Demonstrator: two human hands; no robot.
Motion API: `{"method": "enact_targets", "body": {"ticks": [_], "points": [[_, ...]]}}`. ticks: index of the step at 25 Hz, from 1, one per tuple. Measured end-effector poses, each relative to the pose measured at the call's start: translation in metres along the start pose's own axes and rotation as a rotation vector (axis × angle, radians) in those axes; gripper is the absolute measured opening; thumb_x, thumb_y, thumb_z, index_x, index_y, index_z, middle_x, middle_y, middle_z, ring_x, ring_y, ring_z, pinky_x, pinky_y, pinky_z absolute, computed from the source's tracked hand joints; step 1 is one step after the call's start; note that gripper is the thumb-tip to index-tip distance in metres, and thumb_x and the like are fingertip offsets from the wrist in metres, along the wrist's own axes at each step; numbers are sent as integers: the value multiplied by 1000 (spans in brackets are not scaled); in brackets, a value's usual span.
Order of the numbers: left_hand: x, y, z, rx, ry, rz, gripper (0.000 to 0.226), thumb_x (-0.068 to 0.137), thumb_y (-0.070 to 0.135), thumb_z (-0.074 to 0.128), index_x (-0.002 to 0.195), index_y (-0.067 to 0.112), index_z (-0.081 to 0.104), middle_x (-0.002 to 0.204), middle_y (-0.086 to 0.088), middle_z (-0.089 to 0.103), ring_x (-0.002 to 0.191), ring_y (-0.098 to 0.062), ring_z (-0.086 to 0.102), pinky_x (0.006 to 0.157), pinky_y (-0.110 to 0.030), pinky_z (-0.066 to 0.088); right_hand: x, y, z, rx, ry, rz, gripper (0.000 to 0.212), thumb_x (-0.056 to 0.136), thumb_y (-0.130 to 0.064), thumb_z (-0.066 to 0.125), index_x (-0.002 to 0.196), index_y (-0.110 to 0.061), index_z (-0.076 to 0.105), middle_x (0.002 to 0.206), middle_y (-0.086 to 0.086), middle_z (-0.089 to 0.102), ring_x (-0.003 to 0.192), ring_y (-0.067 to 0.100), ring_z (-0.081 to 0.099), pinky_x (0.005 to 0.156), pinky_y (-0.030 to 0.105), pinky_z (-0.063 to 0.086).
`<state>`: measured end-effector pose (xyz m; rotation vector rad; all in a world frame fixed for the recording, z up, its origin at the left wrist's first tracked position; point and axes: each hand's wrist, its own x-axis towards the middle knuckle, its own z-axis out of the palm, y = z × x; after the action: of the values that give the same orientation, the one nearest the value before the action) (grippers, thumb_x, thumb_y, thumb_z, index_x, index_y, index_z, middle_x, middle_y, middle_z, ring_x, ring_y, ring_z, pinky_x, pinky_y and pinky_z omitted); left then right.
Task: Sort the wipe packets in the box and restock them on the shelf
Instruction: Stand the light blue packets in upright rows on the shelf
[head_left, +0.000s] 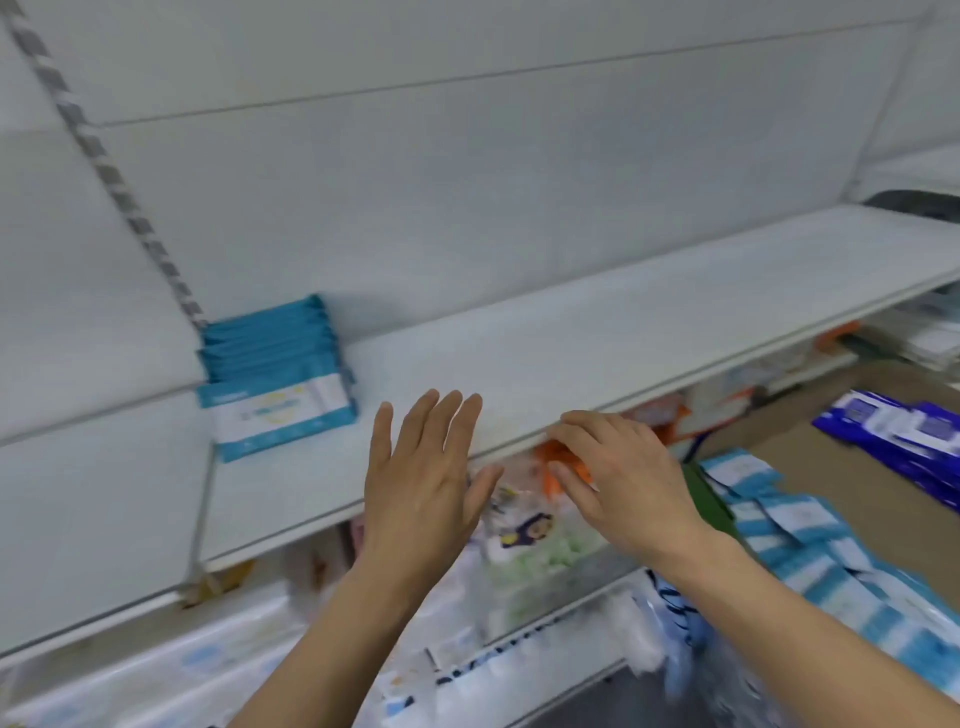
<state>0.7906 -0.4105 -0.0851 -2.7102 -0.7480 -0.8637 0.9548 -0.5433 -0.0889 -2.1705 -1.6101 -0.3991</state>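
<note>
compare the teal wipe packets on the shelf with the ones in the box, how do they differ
The teal wipe packets on the shelf stand in one neat row at the left end; the teal wipe packets in the cardboard box lie loose and overlapping. The shelf row is small, while the box pile holds more packets. Both show the same teal and white wrapper. Neither hand holds a packet.

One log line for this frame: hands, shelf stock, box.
left hand open, empty | right hand open, empty | teal packets on shelf | box holds packets
</note>
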Motion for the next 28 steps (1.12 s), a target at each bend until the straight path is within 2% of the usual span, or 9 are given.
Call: {"method": "enact_targets", "body": {"ticks": [4, 6, 9, 12, 14, 17, 21, 25, 28], "points": [[7, 119, 25, -162, 33, 92, 55, 91, 48, 48, 136, 16, 52, 131, -2, 58, 123, -24, 53, 107, -52, 36, -70, 88, -28, -13, 70, 95, 33, 89, -37, 51, 112, -19, 65, 106, -2, 65, 94, 20, 62, 72, 35, 48], [8, 181, 47, -228, -10, 99, 55, 90, 48, 51, 135, 16, 53, 127, -1, 59, 117, -24, 54, 104, -51, 40, -106, 142, -35, -10, 47, 156, 35, 90, -42, 49, 112, -20, 65, 105, -3, 66, 93, 21, 63, 71, 35, 48], [2, 258, 88, -300, -201, 54, 55, 90, 51, 48, 134, 18, 53, 124, 0, 61, 112, -23, 56, 100, -48, 44, -155, 222, -32, 9, -46, 287, 33, 89, -43, 59, 114, -21, 64, 107, -4, 66, 96, 21, 64, 71, 35, 50], [-4, 316, 131, -342, -461, -42, 54, 95, 50, 47, 142, 24, 43, 133, 2, 56, 120, -22, 52, 107, -42, 38, -199, 292, -19, 71, -196, 452, 40, 89, -43, 63, 125, -25, 59, 120, -7, 61, 110, 19, 59, 80, 34, 46], [-5, 343, 158, -367, -598, -73, 56, 96, 47, 49, 146, 25, 37, 138, 2, 51, 124, -23, 47, 108, -37, 33, -223, 326, -9, 101, -297, 531, 45, 92, -47, 57, 132, -28, 52, 126, -8, 56, 116, 16, 53, 84, 33, 44], [1, 375, 202, -351, -690, -34, 55, 95, 45, 50, 144, 23, 37, 136, -1, 51, 123, -24, 47, 104, -34, 34, -244, 361, 12, 142, -455, 621, 50, 94, -50, 52, 139, -28, 44, 132, -6, 51, 121, 14, 48, 88, 33, 44], [17, 398, 262, -340, -805, 32, 55, 96, 42, 49, 144, 19, 37, 137, -3, 48, 124, -25, 44, 103, -33, 33, -250, 385, 49, 210, -602, 741, 57, 91, -51, 55, 140, -25, 41, 134, 0, 51, 121, 20, 48, 88, 36, 47], [44, 412, 312, -342, -707, 125, 46, 97, 27, 52, 139, 12, 44, 136, -7, 49, 127, -26, 44, 105, -34, 31, -253, 383, 77, 280, -676, 804, 76, 81, -55, 66, 142, -21, 35, 131, 3, 49, 121, 23, 47, 89, 37, 44], [65, 422, 343, -211, -734, 196, 51, 98, 40, 48, 142, 14, 40, 139, -4, 47, 129, -23, 40, 103, -35, 27, -252, 382, 87, 311, -642, 867, 79, 75, -55, 72, 136, -21, 36, 124, 3, 45, 112, 24, 50, 82, 39, 48]]}}
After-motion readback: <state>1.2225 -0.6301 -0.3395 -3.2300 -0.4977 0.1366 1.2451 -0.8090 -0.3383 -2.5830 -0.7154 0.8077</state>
